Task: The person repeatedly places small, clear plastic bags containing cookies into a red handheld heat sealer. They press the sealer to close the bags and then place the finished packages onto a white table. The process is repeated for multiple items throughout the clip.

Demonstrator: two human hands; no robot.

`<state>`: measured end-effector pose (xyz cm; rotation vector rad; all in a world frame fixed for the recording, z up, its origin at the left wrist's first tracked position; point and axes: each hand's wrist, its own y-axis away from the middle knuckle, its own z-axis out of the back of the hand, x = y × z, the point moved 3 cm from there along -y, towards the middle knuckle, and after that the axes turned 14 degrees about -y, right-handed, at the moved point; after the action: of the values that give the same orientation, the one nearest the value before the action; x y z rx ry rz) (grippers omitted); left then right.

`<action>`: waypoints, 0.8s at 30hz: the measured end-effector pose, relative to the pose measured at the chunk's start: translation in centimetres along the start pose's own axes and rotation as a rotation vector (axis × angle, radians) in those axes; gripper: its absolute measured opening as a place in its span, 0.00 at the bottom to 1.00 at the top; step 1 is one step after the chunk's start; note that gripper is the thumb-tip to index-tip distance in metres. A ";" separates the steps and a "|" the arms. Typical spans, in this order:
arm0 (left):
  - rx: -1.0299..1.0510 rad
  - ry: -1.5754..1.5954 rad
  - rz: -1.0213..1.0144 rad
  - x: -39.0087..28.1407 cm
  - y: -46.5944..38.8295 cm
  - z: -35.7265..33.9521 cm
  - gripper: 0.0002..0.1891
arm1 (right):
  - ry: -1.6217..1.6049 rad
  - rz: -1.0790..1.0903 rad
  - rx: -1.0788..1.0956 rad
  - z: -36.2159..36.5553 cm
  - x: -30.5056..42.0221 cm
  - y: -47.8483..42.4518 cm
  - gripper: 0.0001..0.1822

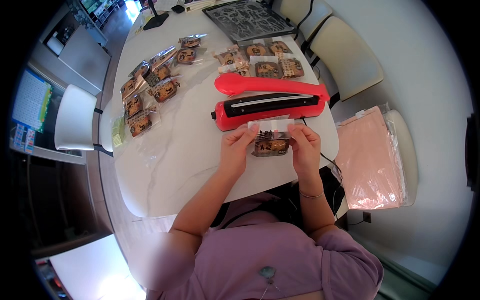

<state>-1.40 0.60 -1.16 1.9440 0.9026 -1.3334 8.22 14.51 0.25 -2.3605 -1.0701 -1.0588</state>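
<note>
Between my two hands hangs a clear plastic pouch (271,147) with a brown baked cake inside and dark printed characters on its front. My left hand (237,141) pinches the pouch's upper left corner, and my right hand (304,139) pinches the upper right one. The pouch's top edge lies close to the near side of a red impulse heat sealer (268,114). That sealer's red upper arm (270,84) is raised over its black bed with a pale sealing strip. Whether the pouch touches the sealer, I cannot tell.
Several packaged cakes (163,90) lie at the table's left, others (267,69) behind the sealer. A black patterned tray (249,19) sits at the far end of the marble-look table (180,157). Pink bags in plastic (369,161) rest on a right-hand chair; the sealer's black cord (330,161) crosses the table edge.
</note>
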 end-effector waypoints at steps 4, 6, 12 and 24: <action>0.020 0.147 0.071 0.3 -0.2 0.2 0.07 | -0.012 0.008 0.001 -0.5 0.0 0.1 0.07; 0.045 0.132 0.055 0.7 -0.5 0.6 0.06 | -0.026 0.000 0.003 -0.5 0.0 0.1 0.08; -0.043 0.081 0.059 0.4 -0.4 0.5 0.06 | -0.002 -0.005 0.018 -0.2 0.4 0.0 0.08; -0.023 0.138 0.065 0.2 -0.3 0.2 0.08 | -0.033 -0.130 -0.068 0.2 0.4 -0.5 0.05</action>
<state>-1.72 0.70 -1.40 2.0501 0.9074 -1.1591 8.18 15.15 0.38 -2.3964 -1.2328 -1.1215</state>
